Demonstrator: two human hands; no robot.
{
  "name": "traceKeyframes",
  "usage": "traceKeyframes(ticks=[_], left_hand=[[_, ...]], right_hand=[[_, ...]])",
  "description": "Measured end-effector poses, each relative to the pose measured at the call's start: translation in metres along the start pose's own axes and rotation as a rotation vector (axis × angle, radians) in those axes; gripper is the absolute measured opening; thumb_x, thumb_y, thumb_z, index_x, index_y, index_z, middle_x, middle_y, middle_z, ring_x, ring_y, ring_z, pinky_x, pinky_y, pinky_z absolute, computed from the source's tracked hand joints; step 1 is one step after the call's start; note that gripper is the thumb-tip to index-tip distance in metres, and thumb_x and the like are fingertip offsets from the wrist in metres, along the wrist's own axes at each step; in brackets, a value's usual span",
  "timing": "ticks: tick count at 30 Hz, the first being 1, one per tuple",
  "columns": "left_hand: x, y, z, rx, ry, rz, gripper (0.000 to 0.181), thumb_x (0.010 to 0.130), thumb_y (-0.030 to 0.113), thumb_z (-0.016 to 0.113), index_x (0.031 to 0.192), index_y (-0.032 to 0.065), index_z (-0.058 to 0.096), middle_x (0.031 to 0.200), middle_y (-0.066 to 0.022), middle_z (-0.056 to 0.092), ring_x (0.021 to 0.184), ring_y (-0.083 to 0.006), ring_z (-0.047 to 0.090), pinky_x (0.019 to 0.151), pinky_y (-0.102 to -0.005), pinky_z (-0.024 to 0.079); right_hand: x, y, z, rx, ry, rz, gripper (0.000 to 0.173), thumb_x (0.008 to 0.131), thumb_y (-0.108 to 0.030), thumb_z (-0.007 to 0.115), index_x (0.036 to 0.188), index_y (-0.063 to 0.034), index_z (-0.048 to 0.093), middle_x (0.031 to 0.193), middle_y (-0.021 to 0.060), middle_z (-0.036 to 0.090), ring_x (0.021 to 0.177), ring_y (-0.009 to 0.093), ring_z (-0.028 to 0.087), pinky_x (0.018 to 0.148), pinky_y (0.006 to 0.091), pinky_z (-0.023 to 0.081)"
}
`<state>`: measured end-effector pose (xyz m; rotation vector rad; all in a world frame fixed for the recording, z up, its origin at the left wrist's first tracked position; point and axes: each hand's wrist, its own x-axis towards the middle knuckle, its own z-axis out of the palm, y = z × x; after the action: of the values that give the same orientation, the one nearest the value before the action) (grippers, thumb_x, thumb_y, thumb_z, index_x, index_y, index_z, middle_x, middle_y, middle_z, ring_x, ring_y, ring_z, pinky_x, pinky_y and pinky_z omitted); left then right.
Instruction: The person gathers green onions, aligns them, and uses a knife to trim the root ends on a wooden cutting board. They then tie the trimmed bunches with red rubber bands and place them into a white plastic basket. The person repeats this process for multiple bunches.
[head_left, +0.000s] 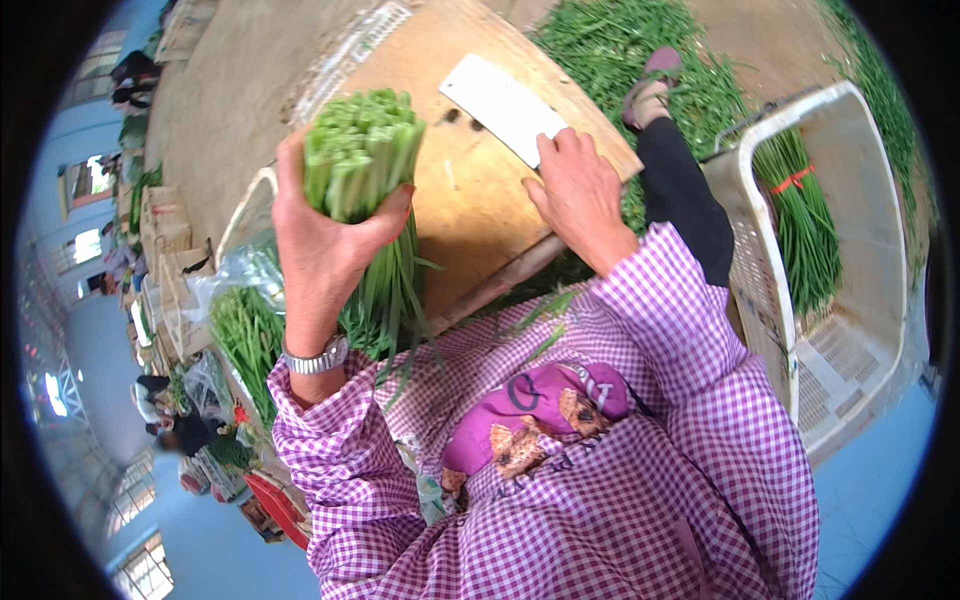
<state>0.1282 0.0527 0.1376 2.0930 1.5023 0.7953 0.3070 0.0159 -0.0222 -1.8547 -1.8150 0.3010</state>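
My left hand grips a thick bundle of green stalks, probably garlic chives, raised over the left side of a wooden board. The cut pale ends point away from me, and long leaves hang below toward my lap. On the board rests a wide-bladed cleaver, its blade glaring white. Over its near end lies my right hand, fingertips touching the blade and thumb set apart. The cleaver's handle is hidden beneath that hand.
On the right stands a white plastic crate holding a bunch of greens tied with a red band. Green trimmings litter the floor beyond the board. At left, more greens fill another crate beside clear plastic.
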Motion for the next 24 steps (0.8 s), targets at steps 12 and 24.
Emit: traceKeyframes(ticks=[12,24], left_hand=[[-0.055,0.026,-0.091,-0.227,0.418,0.046,0.049,0.067,0.006,0.075,0.111,-0.0026,0.055,0.103,-0.0091,0.062,0.091,-0.0168,0.060,0.080,-0.0295,0.049],[-0.086,0.082,-0.042,-0.393,0.308,0.055,0.056,0.066,0.003,0.076,0.117,-0.0053,0.054,0.109,-0.0121,0.062,0.097,-0.0197,0.060,0.087,-0.0316,0.047]], right_hand=[[-0.009,-0.169,-0.070,0.925,0.043,-0.401,0.112,0.058,-0.046,0.081,0.137,0.0054,0.020,0.128,0.0277,0.040,0.118,0.042,0.041,0.101,0.0482,0.032],[-0.055,-0.143,-0.075,1.096,0.131,-0.238,0.108,0.056,-0.031,0.081,0.138,0.0010,0.019,0.131,0.0249,0.038,0.119,0.041,0.040,0.101,0.0480,0.032]])
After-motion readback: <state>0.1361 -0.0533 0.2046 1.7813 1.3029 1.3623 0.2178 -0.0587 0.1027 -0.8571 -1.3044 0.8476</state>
